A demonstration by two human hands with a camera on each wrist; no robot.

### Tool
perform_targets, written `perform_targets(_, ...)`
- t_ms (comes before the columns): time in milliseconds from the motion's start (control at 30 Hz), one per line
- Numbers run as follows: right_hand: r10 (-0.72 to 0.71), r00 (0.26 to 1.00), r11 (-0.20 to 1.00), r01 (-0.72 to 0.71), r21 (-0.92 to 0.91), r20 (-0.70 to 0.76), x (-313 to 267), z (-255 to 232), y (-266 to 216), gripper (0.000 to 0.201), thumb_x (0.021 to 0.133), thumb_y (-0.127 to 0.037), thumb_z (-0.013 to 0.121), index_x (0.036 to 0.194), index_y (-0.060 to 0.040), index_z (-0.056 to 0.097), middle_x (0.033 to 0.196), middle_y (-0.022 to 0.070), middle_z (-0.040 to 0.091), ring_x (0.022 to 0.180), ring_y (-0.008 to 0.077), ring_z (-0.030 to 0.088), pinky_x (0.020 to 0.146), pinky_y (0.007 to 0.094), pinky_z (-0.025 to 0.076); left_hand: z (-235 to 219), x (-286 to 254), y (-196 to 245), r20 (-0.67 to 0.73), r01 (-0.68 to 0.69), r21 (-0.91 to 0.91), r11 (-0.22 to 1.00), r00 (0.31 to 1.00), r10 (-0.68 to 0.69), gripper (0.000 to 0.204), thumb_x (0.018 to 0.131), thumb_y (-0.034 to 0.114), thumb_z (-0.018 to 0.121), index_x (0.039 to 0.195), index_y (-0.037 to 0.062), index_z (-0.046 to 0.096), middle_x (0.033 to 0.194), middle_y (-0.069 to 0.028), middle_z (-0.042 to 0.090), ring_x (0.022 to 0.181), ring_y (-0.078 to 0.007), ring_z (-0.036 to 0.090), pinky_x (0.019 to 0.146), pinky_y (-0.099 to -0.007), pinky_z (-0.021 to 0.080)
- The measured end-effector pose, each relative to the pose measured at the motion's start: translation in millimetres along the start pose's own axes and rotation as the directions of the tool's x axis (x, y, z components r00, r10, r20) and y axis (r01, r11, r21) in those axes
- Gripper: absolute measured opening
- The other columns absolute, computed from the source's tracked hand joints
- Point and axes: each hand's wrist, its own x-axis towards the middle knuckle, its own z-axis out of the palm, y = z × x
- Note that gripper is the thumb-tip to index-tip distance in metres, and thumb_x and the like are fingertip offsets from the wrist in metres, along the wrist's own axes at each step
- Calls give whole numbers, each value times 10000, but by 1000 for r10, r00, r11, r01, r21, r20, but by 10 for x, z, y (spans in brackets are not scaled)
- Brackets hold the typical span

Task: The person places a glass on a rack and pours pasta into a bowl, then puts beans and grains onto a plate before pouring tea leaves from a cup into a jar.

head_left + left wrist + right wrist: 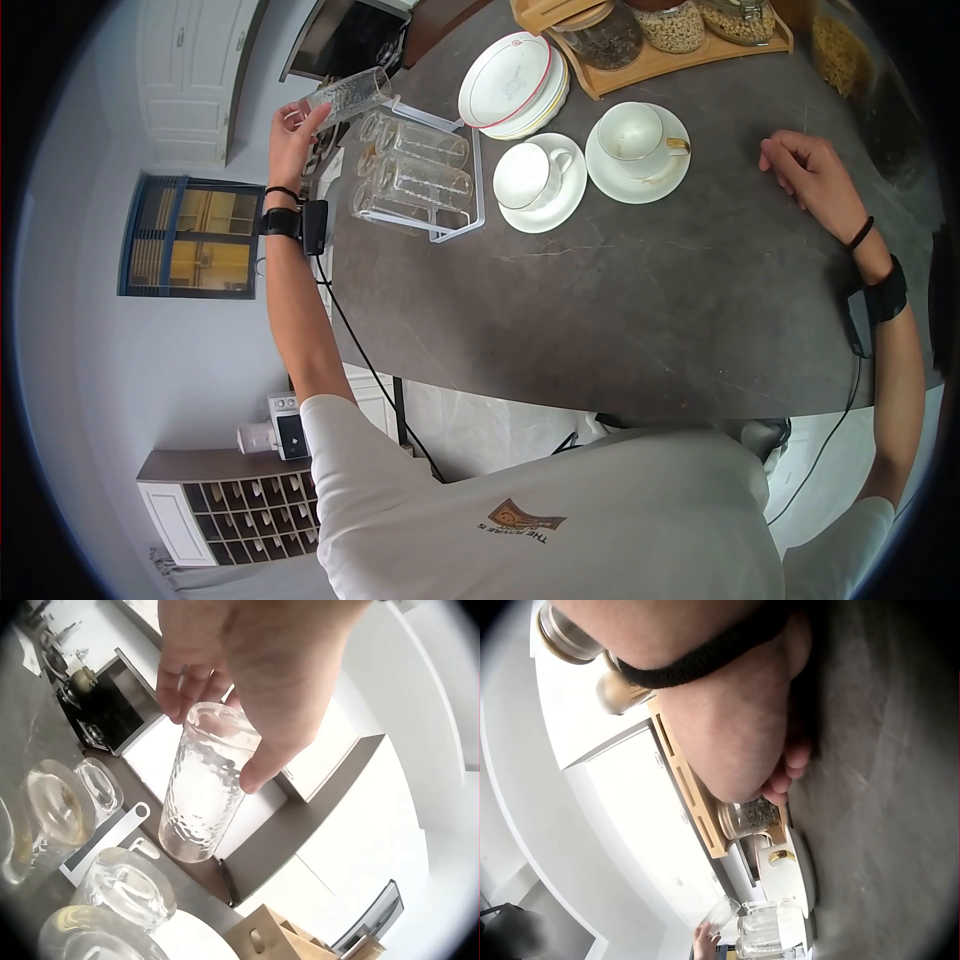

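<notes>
My left hand (290, 140) grips a clear, dimpled drinking glass (352, 94) near one end, thumb on one side and fingers on the other. In the left wrist view this glass (199, 795) is tilted, and nothing shows inside it. It is held up beside the far end of a white rack (478, 185). Several similar glasses (425, 182) lie slanted in that rack. My right hand (815, 178) rests on the dark table at the right with its fingers loosely curled, holding nothing. Nearest to it is a white cup (630, 132) with a gold handle, on a saucer (645, 190).
Another white cup (522, 178) stands on its saucer (562, 212) by the rack. Behind are stacked plates (505, 82) and a wooden tray (690, 70) with jars. A large container (840, 55) stands at the back right. A cable (350, 325) hangs from the left wrist.
</notes>
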Motion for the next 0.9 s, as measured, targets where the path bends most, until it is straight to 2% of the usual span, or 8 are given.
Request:
perform_targets(133,2,1000,1000,-2,4,2,0,7,1,389,1079,-336,503,847,-51,630,613,-57,449,518,24,425,457,219,337,97,41,70,-3,-31,-19,999,1000,31,783,775,457,865,1314,-11,545,1083,-97,684,919,-149,610,804,-280,480)
perform_targets(233,8,1000,1000,-8,5,-4,10,9,12,390,1078,-335,504,844,-50,631,610,-56,448,511,26,421,454,222,335,168,131,44,31,-33,42,999,999,32,784,779,457,863,1335,-10,564,1066,-97,696,909,-143,609,793,-275,473)
perform_targets(433,13,1000,1000,-13,17,2,15,2,21,389,1077,-333,506,847,-47,635,605,-55,445,509,26,420,452,222,336,455,202,61,165,-38,147,988,986,13,764,788,429,860,1340,-19,582,1075,-109,706,968,-159,645,835,-288,484)
perform_targets(533,16,1000,1000,-16,-1,4,13,-2,-11,388,1077,-333,508,850,-46,637,607,-54,444,510,26,420,450,221,334,599,178,139,305,-6,110,994,952,-28,758,781,425,863,1339,-9,590,1076,-115,708,975,-166,648,866,-296,488)
perform_targets(733,35,999,999,-35,24,-5,17,2,11,387,1076,-336,513,852,-47,640,611,-54,439,507,24,415,443,219,327,746,309,-55,391,-77,224,972,920,-17,799,749,466,872,1342,8,596,1090,-124,708,1002,-194,655,896,-311,489)
perform_targets(900,35,999,999,-35,25,-2,18,5,-8,380,1077,-325,513,852,-46,639,611,-54,439,493,21,399,441,218,321,784,312,-62,416,-61,279,958,907,-64,872,715,527,877,1352,4,591,1136,-147,698,1045,-216,657,926,-326,494)
